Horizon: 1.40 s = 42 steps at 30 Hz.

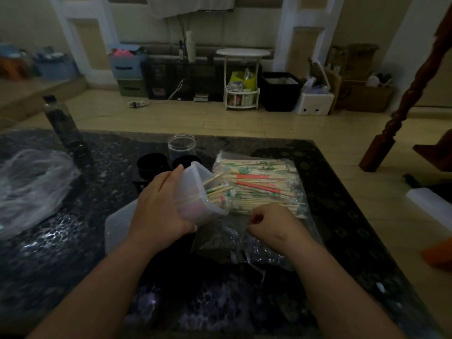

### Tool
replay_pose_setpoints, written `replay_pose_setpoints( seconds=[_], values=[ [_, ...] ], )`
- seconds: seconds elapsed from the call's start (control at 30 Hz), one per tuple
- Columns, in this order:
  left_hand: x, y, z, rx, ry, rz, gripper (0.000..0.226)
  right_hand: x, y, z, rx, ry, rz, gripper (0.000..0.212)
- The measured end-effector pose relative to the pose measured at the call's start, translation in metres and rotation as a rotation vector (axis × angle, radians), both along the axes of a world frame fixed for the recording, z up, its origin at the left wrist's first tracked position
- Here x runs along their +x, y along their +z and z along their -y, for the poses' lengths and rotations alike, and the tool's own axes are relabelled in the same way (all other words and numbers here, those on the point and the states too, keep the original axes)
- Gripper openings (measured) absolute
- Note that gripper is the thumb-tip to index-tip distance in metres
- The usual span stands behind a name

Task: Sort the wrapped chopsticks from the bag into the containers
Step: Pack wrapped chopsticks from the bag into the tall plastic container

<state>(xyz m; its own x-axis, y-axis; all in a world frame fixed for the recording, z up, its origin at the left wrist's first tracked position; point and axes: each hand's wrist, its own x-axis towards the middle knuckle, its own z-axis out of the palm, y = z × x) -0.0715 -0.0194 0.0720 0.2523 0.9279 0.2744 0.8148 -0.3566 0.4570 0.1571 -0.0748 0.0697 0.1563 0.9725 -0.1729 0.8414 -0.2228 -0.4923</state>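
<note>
Head camera: the left hand (161, 211) grips a cloudy see-through plastic box (195, 189). The box is tipped, with its open mouth facing right. The pile of paper-wrapped wooden chopsticks (261, 184) lies on the dark speckled worktop (73, 265), just past the right hand (271, 222), which is nearer. The sticks lie left to right, pointing at the box mouth. The right fingers are curled, but it is too dark to tell if they pinch anything.

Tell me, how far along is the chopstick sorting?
Early days. Done: a few wrapped pairs sit in the translucent container, tilted in the left hand. In hand: the right hand curls at the near edge of the pile; what it pinches is unclear. Left: most chopsticks lie on the bag; the clear jar looks empty.
</note>
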Motion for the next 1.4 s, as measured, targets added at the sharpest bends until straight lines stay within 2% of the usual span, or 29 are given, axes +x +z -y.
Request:
replay_pose_setpoints(
  seconds=[0.13, 0.27, 0.4, 0.47, 0.5, 0.6, 0.67, 0.8, 0.93, 1.03, 1.1, 1.17, 1.27, 1.33, 1.4],
  values=[
    [0.0, 0.001, 0.001, -0.006, -0.012, 0.0, 0.131, -0.005, -0.001, 0.001, -0.034, -0.026, 0.015, 0.014],
    [0.0, 0.001, -0.001, -0.002, -0.009, 0.0, 0.131, -0.008, -0.002, 0.004, -0.125, 0.006, 0.087, 0.01],
    [0.001, 0.0, -0.002, -0.006, -0.022, -0.009, 0.131, -0.014, -0.011, 0.008, -0.196, -0.02, 0.206, 0.054],
    [0.001, 0.0, -0.002, -0.01, -0.023, -0.012, 0.131, -0.017, -0.019, 0.01, -0.233, -0.028, 0.293, 0.066],
    [0.001, 0.0, -0.002, -0.012, -0.021, -0.009, 0.131, -0.02, -0.023, 0.011, -0.237, -0.037, 0.332, 0.063],
    [0.0, 0.0, -0.001, -0.009, -0.017, -0.002, 0.131, -0.024, -0.034, 0.011, -0.205, -0.088, 0.367, 0.036],
    [0.0, 0.001, 0.0, -0.01, -0.015, 0.003, 0.131, -0.026, -0.036, 0.01, -0.188, -0.119, 0.363, 0.028],
    [-0.002, 0.0, 0.001, -0.016, -0.006, 0.031, 0.131, -0.028, -0.041, 0.009, -0.217, -0.141, 0.318, 0.038],
    [-0.001, 0.0, 0.0, -0.017, -0.008, 0.03, 0.131, -0.029, -0.056, 0.002, -0.25, -0.11, 0.255, 0.036],
    [-0.001, 0.0, -0.001, -0.02, -0.006, 0.026, 0.131, -0.025, -0.062, -0.002, -0.257, -0.105, 0.198, 0.07],
    [-0.001, 0.0, -0.002, -0.028, -0.001, 0.028, 0.131, -0.021, -0.066, -0.005, -0.23, -0.136, 0.163, 0.082],
    [-0.003, 0.0, -0.003, -0.033, 0.007, 0.042, 0.132, -0.016, -0.071, -0.007, -0.169, -0.168, 0.149, 0.082],
    [-0.005, 0.0, -0.009, -0.024, 0.045, 0.071, 0.134, -0.007, -0.081, -0.01, -0.085, -0.172, 0.258, 0.073],
    [-0.005, 0.0, -0.012, -0.021, 0.073, 0.082, 0.134, -0.004, -0.089, -0.013, -0.023, -0.072, 0.256, 0.062],
    [-0.004, 0.0, -0.013, -0.013, 0.078, 0.088, 0.134, -0.004, -0.095, -0.02, -0.025, 0.082, 0.239, 0.062]
  ],
)
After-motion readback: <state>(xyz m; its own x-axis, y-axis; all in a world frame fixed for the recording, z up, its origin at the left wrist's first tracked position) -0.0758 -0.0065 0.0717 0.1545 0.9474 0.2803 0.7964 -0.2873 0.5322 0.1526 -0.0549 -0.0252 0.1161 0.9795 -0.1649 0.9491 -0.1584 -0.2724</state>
